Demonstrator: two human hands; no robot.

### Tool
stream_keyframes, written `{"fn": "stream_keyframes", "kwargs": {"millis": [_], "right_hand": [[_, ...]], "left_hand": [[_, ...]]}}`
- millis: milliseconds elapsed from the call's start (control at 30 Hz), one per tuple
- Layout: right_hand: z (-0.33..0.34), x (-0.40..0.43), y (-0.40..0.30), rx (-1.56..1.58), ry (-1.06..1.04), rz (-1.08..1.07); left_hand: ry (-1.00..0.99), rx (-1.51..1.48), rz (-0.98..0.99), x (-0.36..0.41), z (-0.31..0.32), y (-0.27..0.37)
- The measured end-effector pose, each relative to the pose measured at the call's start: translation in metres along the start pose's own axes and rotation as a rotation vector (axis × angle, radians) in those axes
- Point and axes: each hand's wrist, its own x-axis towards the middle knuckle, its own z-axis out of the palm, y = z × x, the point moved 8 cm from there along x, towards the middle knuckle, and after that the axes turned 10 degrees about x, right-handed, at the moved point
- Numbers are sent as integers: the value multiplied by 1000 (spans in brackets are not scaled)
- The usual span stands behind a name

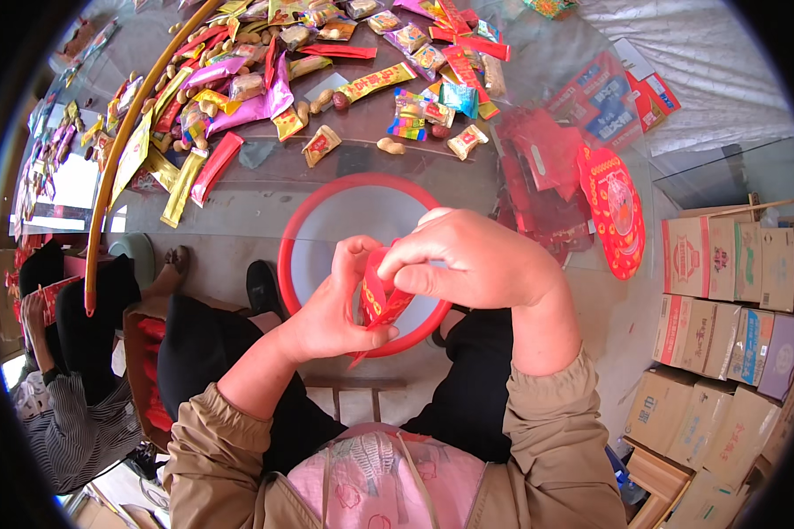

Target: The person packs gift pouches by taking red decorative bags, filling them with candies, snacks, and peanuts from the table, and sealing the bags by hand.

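My left hand (321, 321) grips a red paper packet (392, 305) with gold print, thumb on the near side and fingers behind it. The packet's mouth gapes upward. My right hand (480, 261) reaches over from the right, its thumb and bent fingers at that mouth. Whether those fingertips pinch anything is hidden. Below both hands is a round basin (360, 182) with a red rim and pale inside, between my knees.
Wrapped sweets (321, 145) and peanuts (390, 145) spread over the glass tabletop (264, 198). A yellow-brown curved rod (108, 178) crosses its left side. Clear red bags (542, 159) and a red printed packet (612, 211) lie right. Cardboard boxes (698, 330) stack beyond. Another person (83, 410) sits left.
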Motion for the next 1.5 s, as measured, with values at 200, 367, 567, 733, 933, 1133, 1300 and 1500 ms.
{"fn": "stream_keyframes", "kwargs": {"millis": [200, 367, 567, 733, 933, 1133, 1300, 1500], "right_hand": [[-80, -23, 31, -529, 801, 3], [-84, -27, 65, -852, 762, 158], [-77, -14, 64, -758, 733, 137], [-70, -4, 56, -761, 767, -25], [-67, -7, 65, -653, 631, 121], [-58, -5, 47, -102, 512, 91], [-24, -5, 6, 170, 64, 43], [-21, -3, 3, 183, 90, 123]], "left_hand": [[-7, 160, 64, 1, 6, 3], [2, 151, 26, 0, 4, 1], [-6, 50, 22, 4, 6, -1], [-5, 30, -8, 3, 5, -3], [-6, -165, -65, 4, 2, -8], [21, -178, -96, 1, 1, -10], [54, -113, -56, 2, -2, -7], [38, -59, -35, -1, -2, -4]]}}
